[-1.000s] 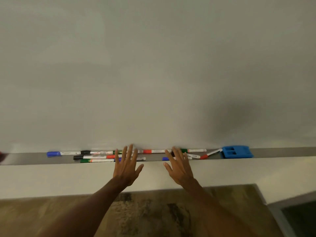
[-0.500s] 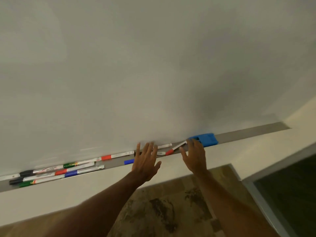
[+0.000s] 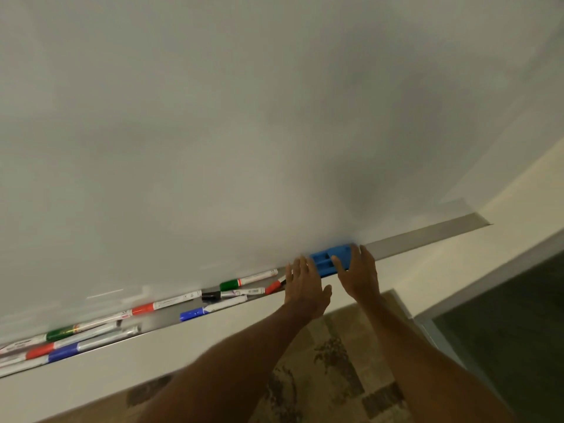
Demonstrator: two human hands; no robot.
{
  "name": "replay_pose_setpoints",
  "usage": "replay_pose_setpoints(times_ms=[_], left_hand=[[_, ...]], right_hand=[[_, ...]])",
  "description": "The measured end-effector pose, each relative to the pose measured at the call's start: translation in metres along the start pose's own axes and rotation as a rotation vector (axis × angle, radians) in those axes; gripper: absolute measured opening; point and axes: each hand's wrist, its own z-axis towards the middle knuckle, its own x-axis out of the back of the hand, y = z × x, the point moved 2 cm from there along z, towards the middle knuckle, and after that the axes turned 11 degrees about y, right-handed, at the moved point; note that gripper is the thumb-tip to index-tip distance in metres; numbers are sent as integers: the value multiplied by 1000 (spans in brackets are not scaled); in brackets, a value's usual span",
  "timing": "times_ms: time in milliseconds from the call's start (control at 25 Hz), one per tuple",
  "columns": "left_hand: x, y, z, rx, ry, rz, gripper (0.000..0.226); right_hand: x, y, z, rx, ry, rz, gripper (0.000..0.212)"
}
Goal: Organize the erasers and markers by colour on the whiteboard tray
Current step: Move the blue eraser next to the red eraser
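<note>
Two sets of fingers (image 3: 341,264) are spread open and nothing is gripped; the right hand (image 3: 358,274) is laid against the near, right end of the blue eraser (image 3: 331,259), thumb at its front face and fingertips at its far corner, while the left hand (image 3: 305,283) hovers just beside the eraser's left end, over the red-capped marker (image 3: 274,286). The eraser is seen lying flat on the whiteboard tray (image 3: 427,236), its long axis running along the tray, directly ahead of and between the hands, the right being the nearer and better placed to close on it. Leftward along the tray, markers are scattered with colours mixed: a green marker (image 3: 235,283), a black marker (image 3: 213,295), a blue marker (image 3: 195,313), a red marker (image 3: 146,308), and a further mixed cluster (image 3: 61,343) at the far left. Compared with half a second ago, both hands have been carried rightward: the right was only at the eraser's left edge then, and the left was well short of it.
</note>
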Motion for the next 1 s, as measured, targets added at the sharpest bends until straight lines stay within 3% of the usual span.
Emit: replay_pose_setpoints(times_ms=[200,440,1000], left_hand=[[-13,7,9,14,-94,31,82],[-19,8,16,15,-119,27,82],[-23,8,18,2,-127,-28,80]], right_hand=[[-9,13,16,-92,-119,4,67],[-18,20,22,-68,-191,-5,67],[-22,25,21,-68,-191,-1,68]])
